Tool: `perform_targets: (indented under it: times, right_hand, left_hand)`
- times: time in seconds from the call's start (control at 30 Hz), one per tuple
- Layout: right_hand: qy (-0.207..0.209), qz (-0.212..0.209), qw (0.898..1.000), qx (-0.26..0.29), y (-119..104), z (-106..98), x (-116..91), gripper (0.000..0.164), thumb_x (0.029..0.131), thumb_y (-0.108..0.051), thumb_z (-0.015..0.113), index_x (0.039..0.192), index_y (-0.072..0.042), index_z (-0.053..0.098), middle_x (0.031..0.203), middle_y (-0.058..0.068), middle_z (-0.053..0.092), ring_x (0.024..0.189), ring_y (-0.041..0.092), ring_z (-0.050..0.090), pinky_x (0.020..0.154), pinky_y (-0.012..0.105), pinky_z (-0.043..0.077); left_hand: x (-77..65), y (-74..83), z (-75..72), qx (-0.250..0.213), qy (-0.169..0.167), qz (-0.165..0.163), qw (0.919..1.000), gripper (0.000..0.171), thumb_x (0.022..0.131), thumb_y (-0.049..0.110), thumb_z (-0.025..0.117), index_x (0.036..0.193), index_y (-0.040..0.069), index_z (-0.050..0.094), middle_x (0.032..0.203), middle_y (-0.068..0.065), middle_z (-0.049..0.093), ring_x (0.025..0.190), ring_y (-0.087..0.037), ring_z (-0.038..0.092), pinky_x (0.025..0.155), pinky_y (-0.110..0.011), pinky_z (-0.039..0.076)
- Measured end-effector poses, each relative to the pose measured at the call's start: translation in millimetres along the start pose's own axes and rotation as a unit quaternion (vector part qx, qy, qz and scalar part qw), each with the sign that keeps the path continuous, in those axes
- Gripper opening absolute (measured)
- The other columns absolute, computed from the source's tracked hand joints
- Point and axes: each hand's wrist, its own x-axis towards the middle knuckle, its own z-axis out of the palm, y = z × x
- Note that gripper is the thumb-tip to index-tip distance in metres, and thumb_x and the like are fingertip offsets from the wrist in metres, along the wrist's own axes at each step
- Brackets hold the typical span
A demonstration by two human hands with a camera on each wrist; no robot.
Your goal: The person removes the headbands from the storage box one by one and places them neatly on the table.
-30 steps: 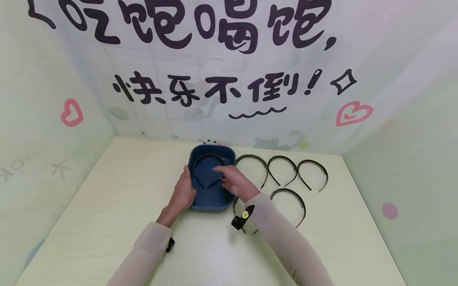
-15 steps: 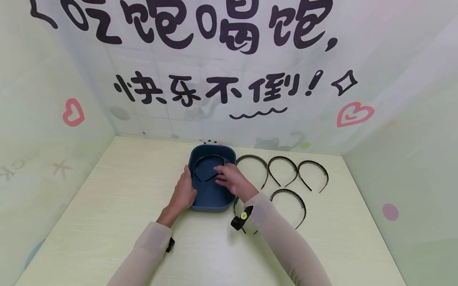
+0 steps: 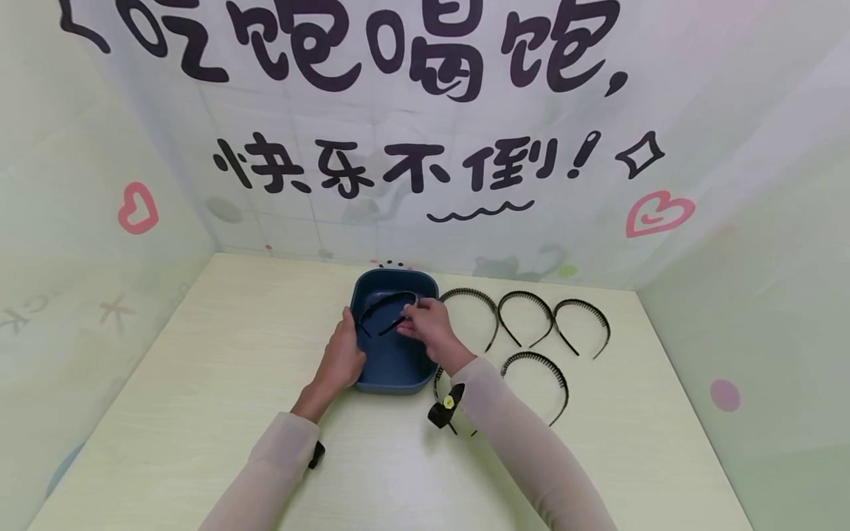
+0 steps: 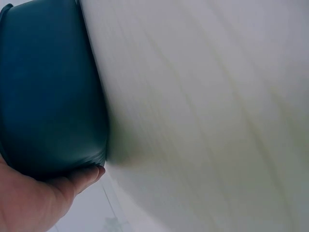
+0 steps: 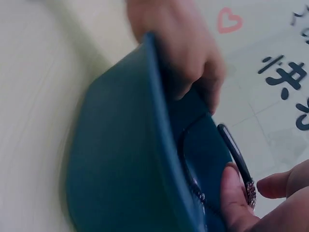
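A dark blue plastic bin (image 3: 395,372) stands on the table. My left hand (image 3: 340,355) grips its left wall, with fingers hooked over the rim in the right wrist view. Inside the bin, a black toothed headband (image 3: 384,298) is tilted up, its tips toward me. My right hand (image 3: 430,330) pinches one arm of this headband between thumb and finger, over the bin's right side. The right wrist view shows the thumb (image 5: 233,195) against the toothed part. In the left wrist view only the bin's outer wall (image 4: 50,92) and part of my left hand (image 4: 36,200) appear.
Right of the bin, several dark toothed headbands lie on the table (image 3: 199,383): a back row with a middle headband (image 3: 524,293) and an end headband (image 3: 606,324), and a front headband (image 3: 564,383). My right wrist partly hides another. Printed cloth walls (image 3: 412,236) enclose the table.
The headband in the bin has tilted up, its tips rising away from the bin's floor. My right hand's fingers have closed on it. My left hand has stayed on the bin.
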Motion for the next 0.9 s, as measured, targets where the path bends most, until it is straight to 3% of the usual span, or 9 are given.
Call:
perform_targets:
  times: [0.1, 0.3, 0.47, 0.77, 0.9]
  right_hand:
    - [0.02, -0.035, 0.998, -0.04, 0, -1, -1, 0.044, 0.099, -0.009, 0.057, 0.14, 0.005, 0.047, 0.113, 0.029, 0.068, 0.068, 0.012, 0.071, 0.067, 0.028, 0.059]
    - [0.039, -0.074, 0.987, -0.139, -2, -3, -5, 0.024, 0.096, -0.01, 0.062, 0.114, 0.005, 0.066, 0.092, 0.021, 0.074, 0.06, 0.014, 0.069, 0.058, 0.029, 0.058]
    - [0.042, -0.072, 0.973, -0.213, -6, -7, -9, 0.025, 0.096, -0.009, 0.063, 0.116, 0.005, 0.067, 0.089, 0.017, 0.073, 0.059, 0.014, 0.068, 0.055, 0.028, 0.058]
    - [0.028, -0.073, 0.979, -0.189, -7, -19, -14, 0.045, 0.092, -0.001, 0.06, 0.137, 0.001, 0.056, 0.095, 0.02, 0.07, 0.062, 0.016, 0.071, 0.057, 0.029, 0.058]
    - [0.025, -0.072, 0.982, -0.174, -7, -26, -16, 0.041, 0.093, -0.001, 0.059, 0.134, 0.002, 0.057, 0.103, 0.02, 0.068, 0.067, 0.018, 0.073, 0.059, 0.029, 0.059]
  left_hand:
    - [0.4, 0.1, -0.2, -0.001, 0.001, 0.001, 1.0, 0.08, 0.089, -0.007, 0.047, 0.154, -0.011, 0.001, 0.153, -0.035, 0.028, 0.131, -0.047, 0.044, 0.105, -0.054, 0.041]
    - [0.5, -0.1, -0.7, -0.004, -0.003, 0.002, 1.0, 0.08, 0.089, -0.007, 0.046, 0.154, -0.011, 0.0, 0.152, -0.035, 0.028, 0.132, -0.048, 0.042, 0.105, -0.055, 0.04]
    - [0.5, -0.8, -0.9, -0.005, -0.005, 0.003, 1.0, 0.079, 0.09, -0.007, 0.045, 0.154, -0.01, -0.001, 0.154, -0.035, 0.026, 0.134, -0.048, 0.04, 0.106, -0.055, 0.039]
    - [0.2, 0.2, -1.3, -0.007, -0.005, -0.004, 1.0, 0.08, 0.09, -0.008, 0.046, 0.154, -0.01, -0.001, 0.154, -0.035, 0.026, 0.135, -0.049, 0.038, 0.108, -0.055, 0.038]
    - [0.8, 1.0, -0.6, -0.007, -0.003, -0.005, 1.0, 0.08, 0.089, -0.007, 0.046, 0.154, -0.01, 0.0, 0.153, -0.035, 0.026, 0.136, -0.048, 0.037, 0.109, -0.055, 0.037]
